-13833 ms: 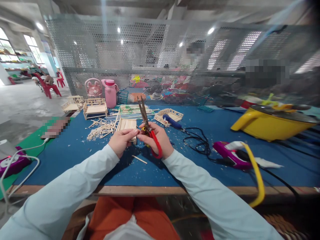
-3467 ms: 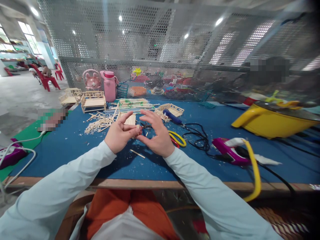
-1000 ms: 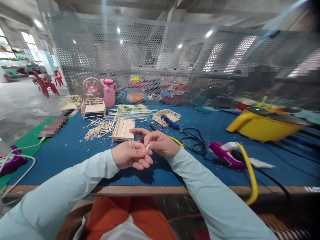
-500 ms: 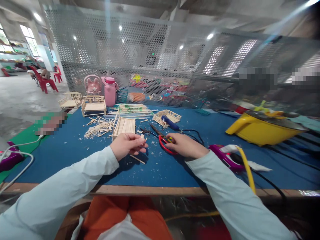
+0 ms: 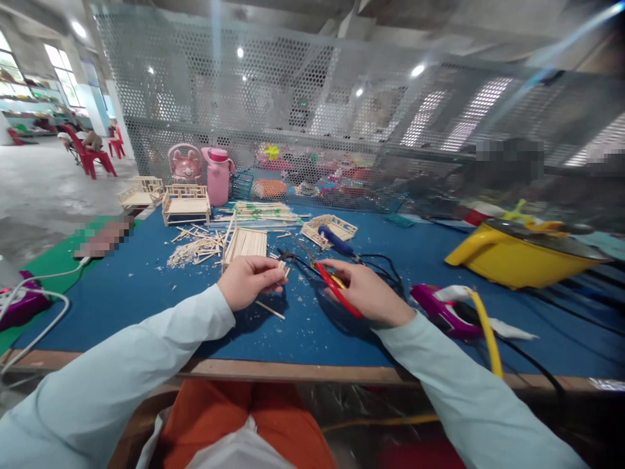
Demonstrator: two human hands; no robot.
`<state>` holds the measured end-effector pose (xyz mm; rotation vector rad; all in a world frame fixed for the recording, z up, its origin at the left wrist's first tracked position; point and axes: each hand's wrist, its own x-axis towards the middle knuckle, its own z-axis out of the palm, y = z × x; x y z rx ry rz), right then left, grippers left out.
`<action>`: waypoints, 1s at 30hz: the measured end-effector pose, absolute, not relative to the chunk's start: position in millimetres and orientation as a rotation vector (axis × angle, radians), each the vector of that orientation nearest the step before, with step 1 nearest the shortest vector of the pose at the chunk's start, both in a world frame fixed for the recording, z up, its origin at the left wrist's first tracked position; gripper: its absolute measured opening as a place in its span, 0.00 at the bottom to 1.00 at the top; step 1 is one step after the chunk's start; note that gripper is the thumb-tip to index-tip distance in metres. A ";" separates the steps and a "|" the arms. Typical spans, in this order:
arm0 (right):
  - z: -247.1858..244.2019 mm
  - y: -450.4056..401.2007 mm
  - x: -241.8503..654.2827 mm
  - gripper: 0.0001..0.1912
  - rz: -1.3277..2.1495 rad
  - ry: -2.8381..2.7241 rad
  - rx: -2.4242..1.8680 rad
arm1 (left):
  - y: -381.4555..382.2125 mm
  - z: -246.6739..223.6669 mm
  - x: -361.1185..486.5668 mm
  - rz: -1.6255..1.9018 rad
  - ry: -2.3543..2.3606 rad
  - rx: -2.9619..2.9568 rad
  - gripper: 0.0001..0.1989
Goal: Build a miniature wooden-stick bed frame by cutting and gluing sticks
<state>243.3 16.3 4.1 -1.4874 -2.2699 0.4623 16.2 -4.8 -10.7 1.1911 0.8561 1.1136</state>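
My left hand point(image 5: 252, 280) pinches short pieces of thin wooden stick point(image 5: 282, 267) between thumb and fingers. My right hand point(image 5: 366, 286) is closed around the red handle of a pair of scissors point(image 5: 336, 290), whose blades point away to the left and look blurred. Beyond the two hands lies a dark-jawed pair of pliers point(image 5: 288, 254), partly overlapped by the scissors. Just behind my left hand stands a small model made of wooden sticks point(image 5: 248, 243), with an upright side. One loose stick point(image 5: 270, 309) rests on the blue mat below my left hand.
Cut stick pieces point(image 5: 198, 247) are heaped at the left. Finished-looking stick models point(image 5: 186, 207) and a pink bottle point(image 5: 218, 179) stand behind. A blue-handled tool point(image 5: 336, 241) leans on another stick frame point(image 5: 349, 226). To the right are a purple glue gun point(image 5: 439, 312) and a yellow pan point(image 5: 517, 257).
My right hand has lifted the scissors from the mat, their red handle now tilted up in its grip. My left hand stays nearly in place with the stick pieces.
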 end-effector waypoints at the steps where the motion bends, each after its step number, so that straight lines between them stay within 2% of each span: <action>1: 6.8 9.8 239.6 0.25 0.519 -2.279 -1.377 | -4.8 -11.4 15.9 1.133 0.844 1.229 0.16; 4: 15.2 -7.9 226.2 0.22 0.572 -2.326 -1.144 | -4.8 -12.9 14.8 1.175 0.840 1.332 0.13; 8: 20.5 -18.7 211.6 0.13 0.317 -2.348 -1.135 | -5.8 -12.0 13.3 1.204 0.874 1.428 0.08; 12: 19.4 -18.2 207.1 0.20 0.118 -2.350 -1.141 | -7.1 -9.5 12.3 1.256 0.907 1.553 0.03; 17: 21.2 -19.5 207.6 0.27 0.028 -2.393 -1.114 | -7.8 -8.4 12.0 1.295 0.932 1.661 0.05; 30: 23.0 -20.7 205.0 0.30 0.017 -2.422 -0.955 | -11.5 -7.2 7.4 1.338 0.960 1.768 0.06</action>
